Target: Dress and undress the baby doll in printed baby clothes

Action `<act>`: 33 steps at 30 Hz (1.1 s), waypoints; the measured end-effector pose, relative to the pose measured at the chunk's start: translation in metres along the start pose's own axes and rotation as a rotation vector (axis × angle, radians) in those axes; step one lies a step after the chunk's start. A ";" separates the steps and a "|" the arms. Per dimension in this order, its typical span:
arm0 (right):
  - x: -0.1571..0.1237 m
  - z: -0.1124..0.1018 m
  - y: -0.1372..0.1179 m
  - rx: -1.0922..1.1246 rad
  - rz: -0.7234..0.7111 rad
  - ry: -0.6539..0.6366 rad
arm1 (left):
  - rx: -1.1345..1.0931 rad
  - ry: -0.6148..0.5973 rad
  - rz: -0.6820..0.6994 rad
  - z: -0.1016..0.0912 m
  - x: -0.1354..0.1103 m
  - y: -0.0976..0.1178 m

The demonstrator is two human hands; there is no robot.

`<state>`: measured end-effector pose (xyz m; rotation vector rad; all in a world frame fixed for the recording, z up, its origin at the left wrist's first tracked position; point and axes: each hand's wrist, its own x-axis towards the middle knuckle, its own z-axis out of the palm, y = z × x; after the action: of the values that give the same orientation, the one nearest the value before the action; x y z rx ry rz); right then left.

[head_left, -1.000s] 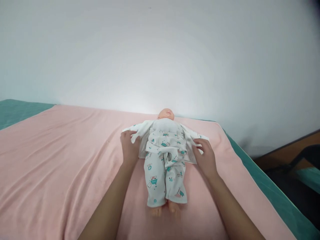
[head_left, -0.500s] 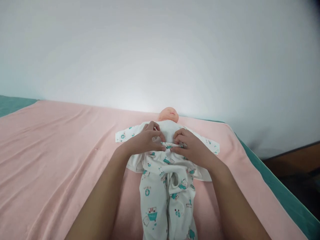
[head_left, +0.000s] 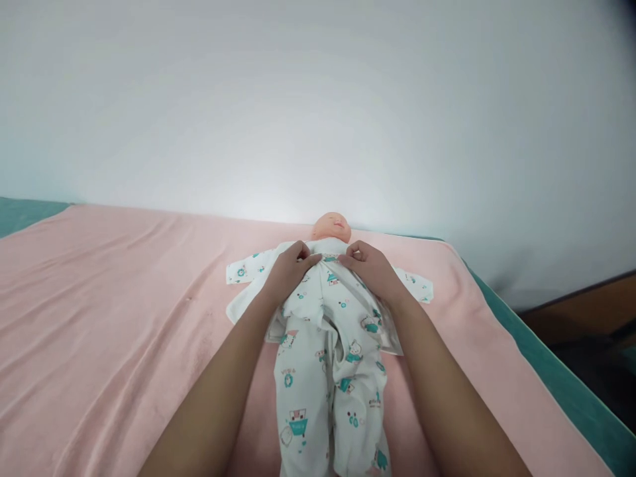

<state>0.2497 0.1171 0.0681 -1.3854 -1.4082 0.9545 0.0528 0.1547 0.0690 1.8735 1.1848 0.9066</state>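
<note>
Doll point(head_left: 332, 227) lay near far edge of pink blanket point(head_left: 124, 291). Fingers of left hand point(head_left: 289, 270) and right hand point(head_left: 372, 267) pinched waistband point(head_left: 330, 258) of its trousers point(head_left: 305, 344). I judged step as hitching trousers up; next called for even, level tug.

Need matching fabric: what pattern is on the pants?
Pants: white with scattered, mostly teal cartoons; head view.

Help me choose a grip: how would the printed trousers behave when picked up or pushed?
The printed trousers are probably floppy: soft creases fan down from the waistband, which the left hand and right hand pinch. They look thin, so probably light. Pushed, they would likely crumple, judging by their folds.
</note>
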 end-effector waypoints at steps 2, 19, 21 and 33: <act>-0.004 -0.001 0.009 0.261 0.068 -0.011 | -0.113 -0.114 -0.035 -0.004 -0.002 -0.004; -0.044 -0.044 0.051 0.277 0.048 -0.212 | 0.066 -0.314 -0.027 -0.038 -0.012 -0.008; -0.043 -0.043 0.054 0.307 0.033 -0.218 | 0.133 -0.199 -0.001 -0.029 -0.008 -0.010; -0.032 -0.031 0.063 0.535 0.102 -0.031 | -0.081 -0.041 -0.105 -0.005 -0.006 -0.022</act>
<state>0.2957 0.0870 0.0137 -1.0453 -1.0052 1.3087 0.0375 0.1568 0.0515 1.7410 1.1928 0.8426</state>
